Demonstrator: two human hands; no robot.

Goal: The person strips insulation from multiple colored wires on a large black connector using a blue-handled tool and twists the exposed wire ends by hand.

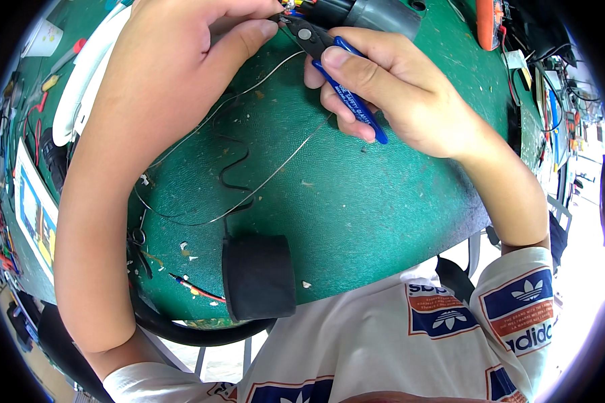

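My right hand (396, 87) is closed around a pair of blue-handled wire cutters (349, 94). Their dark jaws point up and left, reaching the fingertips of my left hand (228, 33) near the top edge. The left thumb and fingers are pinched together there; what they hold is mostly hidden. Just beside the jaws, several thin coloured wires (294, 7) come out of a black cylindrical housing (383, 19), which lies on the green mat (356, 201). A thin silvery wire (275, 171) loops across the mat below both hands.
A black cylinder (259, 277) with a wavy black cord stands at the near edge of the table. Left of it lie a red-ended wire (198, 289) and small scissors-like handles (138, 236). White curved tubing (81, 101) stands past my left forearm. An orange-handled tool (489, 23) lies far right.
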